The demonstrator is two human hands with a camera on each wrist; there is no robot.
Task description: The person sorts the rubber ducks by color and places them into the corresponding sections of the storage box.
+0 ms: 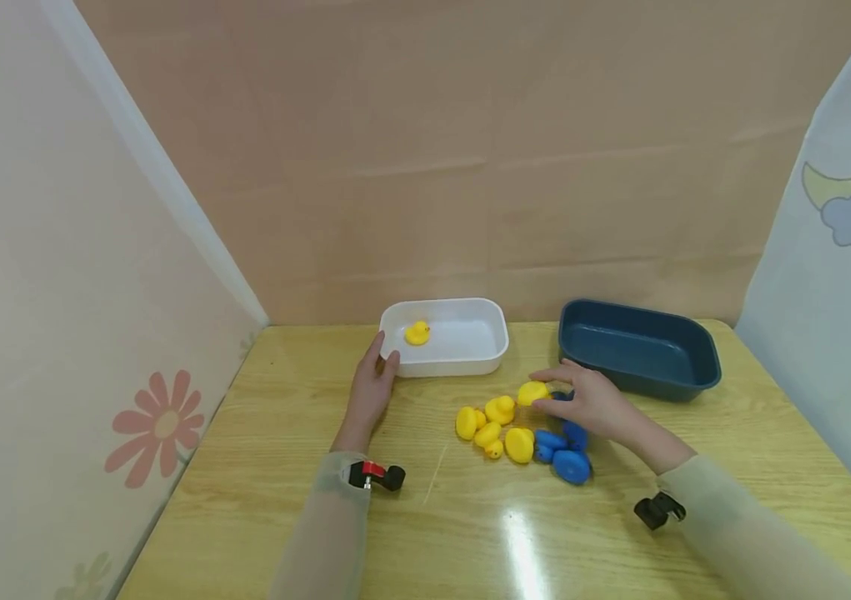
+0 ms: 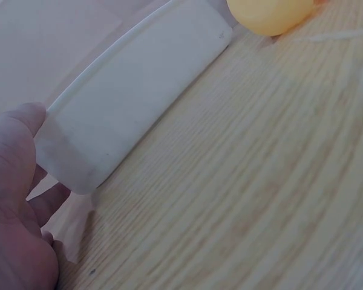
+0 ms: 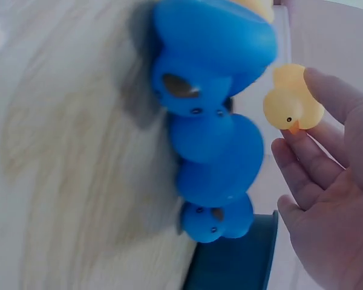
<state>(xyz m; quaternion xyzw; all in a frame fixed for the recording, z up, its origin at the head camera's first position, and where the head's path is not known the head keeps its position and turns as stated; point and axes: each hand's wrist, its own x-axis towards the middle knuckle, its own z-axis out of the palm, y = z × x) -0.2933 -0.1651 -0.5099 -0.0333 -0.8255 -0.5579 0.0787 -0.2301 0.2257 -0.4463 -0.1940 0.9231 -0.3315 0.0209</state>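
Observation:
My left hand (image 1: 371,387) holds the front left corner of a white plastic bin (image 1: 455,367), thumb at the front wall and fingers round the side. One yellow rubber duck (image 1: 416,334) sits inside it. Between the thumb and fingers of my right hand (image 1: 590,402), another yellow rubber duck (image 3: 284,106) is pinched above the tabletop. Just in front of the bin lie several yellow ducks (image 1: 500,409), some tipped over. Several blue rubber ducks (image 1: 572,467) cluster to their right, below my right hand, which partly hides some in the head view.
A dark blue bin (image 1: 643,373) stands at the back right, beyond my right hand. The wooden table (image 1: 282,500) meets a brown paper backdrop (image 1: 425,167) at the rear. Pale printed sheets (image 1: 57,208) hang on both sides.

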